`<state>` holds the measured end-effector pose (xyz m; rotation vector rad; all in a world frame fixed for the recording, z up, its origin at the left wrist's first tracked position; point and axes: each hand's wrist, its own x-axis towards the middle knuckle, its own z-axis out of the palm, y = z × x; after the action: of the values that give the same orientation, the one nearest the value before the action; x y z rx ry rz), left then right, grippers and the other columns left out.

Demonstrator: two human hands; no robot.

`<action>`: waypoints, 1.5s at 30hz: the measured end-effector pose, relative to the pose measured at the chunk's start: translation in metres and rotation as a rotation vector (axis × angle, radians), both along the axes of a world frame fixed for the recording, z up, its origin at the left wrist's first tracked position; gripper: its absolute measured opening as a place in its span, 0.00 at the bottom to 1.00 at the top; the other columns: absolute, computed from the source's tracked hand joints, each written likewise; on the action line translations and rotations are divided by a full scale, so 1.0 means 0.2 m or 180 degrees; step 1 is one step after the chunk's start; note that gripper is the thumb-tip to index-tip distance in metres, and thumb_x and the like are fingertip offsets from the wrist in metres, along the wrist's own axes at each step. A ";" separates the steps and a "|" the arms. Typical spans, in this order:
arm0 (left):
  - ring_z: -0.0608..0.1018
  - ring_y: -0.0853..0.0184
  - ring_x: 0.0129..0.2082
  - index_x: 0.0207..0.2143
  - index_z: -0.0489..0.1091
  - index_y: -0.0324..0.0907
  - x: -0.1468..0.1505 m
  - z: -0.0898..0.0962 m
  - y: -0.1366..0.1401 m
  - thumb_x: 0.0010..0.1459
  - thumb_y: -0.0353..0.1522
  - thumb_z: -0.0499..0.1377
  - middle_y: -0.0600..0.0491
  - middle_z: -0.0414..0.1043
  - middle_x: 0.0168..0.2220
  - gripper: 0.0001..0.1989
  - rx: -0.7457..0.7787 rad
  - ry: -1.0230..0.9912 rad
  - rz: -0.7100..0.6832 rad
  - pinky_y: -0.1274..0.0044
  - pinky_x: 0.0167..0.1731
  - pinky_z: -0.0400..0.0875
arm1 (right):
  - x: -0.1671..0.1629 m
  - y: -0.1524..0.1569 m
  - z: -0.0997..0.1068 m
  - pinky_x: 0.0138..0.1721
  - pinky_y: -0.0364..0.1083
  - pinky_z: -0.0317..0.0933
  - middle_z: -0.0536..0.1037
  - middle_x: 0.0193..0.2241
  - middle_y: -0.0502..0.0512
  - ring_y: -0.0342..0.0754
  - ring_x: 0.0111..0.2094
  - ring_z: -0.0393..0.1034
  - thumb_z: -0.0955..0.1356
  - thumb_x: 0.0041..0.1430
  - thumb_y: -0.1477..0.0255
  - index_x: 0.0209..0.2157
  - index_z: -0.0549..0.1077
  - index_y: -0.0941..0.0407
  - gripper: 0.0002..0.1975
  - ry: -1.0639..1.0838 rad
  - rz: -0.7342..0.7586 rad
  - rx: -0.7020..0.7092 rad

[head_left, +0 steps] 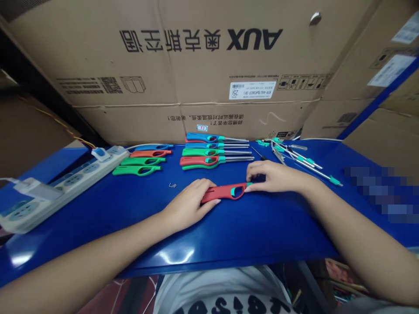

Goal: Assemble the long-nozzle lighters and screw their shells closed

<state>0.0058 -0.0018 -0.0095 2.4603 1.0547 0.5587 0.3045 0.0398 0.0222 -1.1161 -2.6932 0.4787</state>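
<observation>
A red gas lighter (220,193) with a teal trigger lies across the middle of the table before me. My left hand (193,198) is closed around its handle end, thumb on the near side. At its front end, the fingers of my right hand (266,174) pinch around the teal collar. My right hand covers that end, so I cannot make out whether a metal rod is there. Just beyond is a stack of lighters (199,160) in red, green and blue, with metal rods pointing right. A screwdriver (258,152) lies behind my right hand.
Empty lighter shells (137,170) in green, orange and blue lie at left, beside a white power strip (70,181) with plugs. Small metal pins (172,185) sit near my left hand. Rods with teal parts and wires (303,161) lie back right. A cardboard wall (196,65) stands behind.
</observation>
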 end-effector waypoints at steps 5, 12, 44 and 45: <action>0.75 0.57 0.45 0.50 0.71 0.44 -0.02 0.02 0.00 0.66 0.38 0.58 0.47 0.69 0.46 0.13 0.0239 0.0271 -0.0066 0.65 0.47 0.73 | 0.12 0.05 0.00 0.43 0.56 0.65 0.75 0.45 0.70 0.64 0.45 0.72 0.62 0.64 0.50 0.45 0.73 0.59 0.26 -0.0819 -0.2021 0.0720; 0.76 0.58 0.47 0.53 0.69 0.40 0.00 0.01 -0.02 0.65 0.34 0.59 0.46 0.69 0.48 0.15 0.0114 0.0062 -0.0058 0.65 0.52 0.73 | 0.31 0.14 -0.01 0.36 0.50 0.64 0.80 0.36 0.63 0.57 0.37 0.75 0.63 0.63 0.63 0.40 0.72 0.56 0.13 -0.1246 -0.2305 -0.0233; 0.76 0.55 0.53 0.54 0.69 0.39 0.01 0.01 -0.10 0.65 0.30 0.58 0.43 0.74 0.51 0.15 0.0362 0.0120 -0.0633 0.66 0.53 0.72 | -0.60 -0.04 0.03 0.51 0.52 0.68 0.80 0.49 0.54 0.54 0.52 0.73 0.67 0.66 0.64 0.48 0.75 0.52 0.12 0.1642 -0.0333 0.0191; 0.75 0.55 0.54 0.54 0.68 0.39 0.01 0.01 -0.10 0.65 0.30 0.58 0.43 0.74 0.52 0.15 0.0342 0.0077 -0.0646 0.66 0.54 0.72 | -0.62 -0.04 0.02 0.50 0.51 0.68 0.80 0.50 0.54 0.54 0.52 0.73 0.67 0.66 0.64 0.49 0.75 0.51 0.13 0.1660 -0.0358 0.0129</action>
<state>0.0085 -0.0211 -0.0083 2.6344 0.7894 0.5342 0.1801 0.0327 0.0265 -0.9621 -2.1690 0.5961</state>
